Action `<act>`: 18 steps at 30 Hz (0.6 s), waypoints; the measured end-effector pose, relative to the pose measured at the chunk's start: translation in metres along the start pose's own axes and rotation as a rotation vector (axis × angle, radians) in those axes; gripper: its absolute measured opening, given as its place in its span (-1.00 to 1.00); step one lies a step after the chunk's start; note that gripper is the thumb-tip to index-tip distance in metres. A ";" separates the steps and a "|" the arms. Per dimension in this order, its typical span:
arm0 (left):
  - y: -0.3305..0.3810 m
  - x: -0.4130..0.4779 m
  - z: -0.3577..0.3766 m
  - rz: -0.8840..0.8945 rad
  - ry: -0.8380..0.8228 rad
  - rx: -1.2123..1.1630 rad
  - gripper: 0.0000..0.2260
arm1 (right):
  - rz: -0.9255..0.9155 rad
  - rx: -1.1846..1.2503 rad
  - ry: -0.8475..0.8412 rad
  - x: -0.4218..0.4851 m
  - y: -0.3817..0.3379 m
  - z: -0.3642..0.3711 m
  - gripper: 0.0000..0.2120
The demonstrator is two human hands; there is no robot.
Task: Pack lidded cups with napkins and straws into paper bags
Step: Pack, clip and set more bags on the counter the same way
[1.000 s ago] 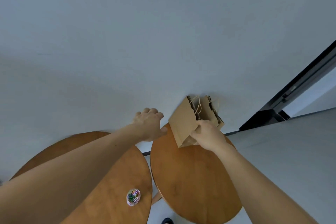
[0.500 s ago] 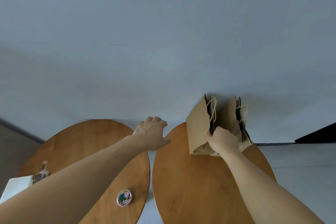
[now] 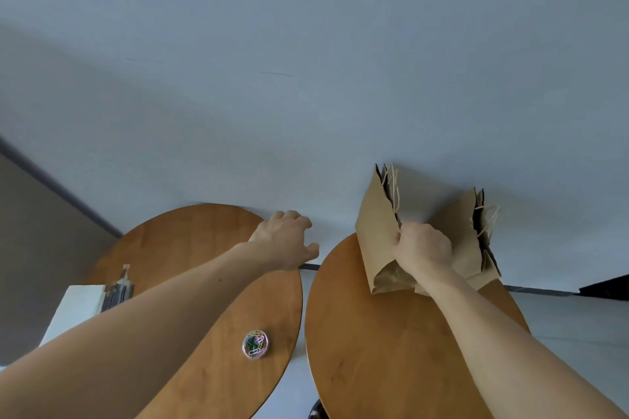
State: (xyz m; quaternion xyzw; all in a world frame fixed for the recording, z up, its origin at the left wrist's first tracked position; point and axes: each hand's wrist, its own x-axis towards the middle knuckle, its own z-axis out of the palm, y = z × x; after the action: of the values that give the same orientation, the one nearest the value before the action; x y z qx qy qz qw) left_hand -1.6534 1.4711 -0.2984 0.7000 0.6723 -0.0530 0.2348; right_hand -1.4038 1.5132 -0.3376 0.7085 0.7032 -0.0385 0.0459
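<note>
Two round wooden tables stand side by side against a grey wall, with a narrow gap between them. On the far edge of the right table stand two brown paper bags with their mouths up and their twine handles showing. They lean apart in a V, the left bag tilted left and the right bag tilted right, and both tops are close to the wall. The right hand is between them, closed into a fist, its fingers curled tight round the left bag's inner edge; the forearm runs back across the tabletop toward the camera. The left hand hovers over the far right rim of the left table, near the gap. It is seen from the back, the fingers loosely curled, the thumb out to the right, and it holds nothing. Near the front of the left table sits a small round clear tub of coloured paper clips. A white box is at the table's left side, with some dark upright items just beside it, too blurred to identify.
</note>
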 end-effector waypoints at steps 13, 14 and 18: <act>-0.190 -0.110 -0.024 -0.133 0.101 -0.113 -0.47 | -0.261 -0.011 0.018 -0.085 -0.227 -0.019 -0.64; -0.206 -0.119 -0.022 -0.152 0.099 -0.121 -0.46 | -0.275 -0.007 0.005 -0.093 -0.244 -0.014 -0.64; -0.258 -0.146 -0.007 -0.212 0.053 -0.132 -0.45 | -0.305 0.019 -0.040 -0.121 -0.304 0.007 -0.70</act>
State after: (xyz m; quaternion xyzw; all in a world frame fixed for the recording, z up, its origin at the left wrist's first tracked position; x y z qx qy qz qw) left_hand -1.9177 1.3366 -0.3022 0.6090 0.7507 -0.0148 0.2556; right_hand -1.7090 1.3940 -0.3334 0.5930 0.8011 -0.0658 0.0469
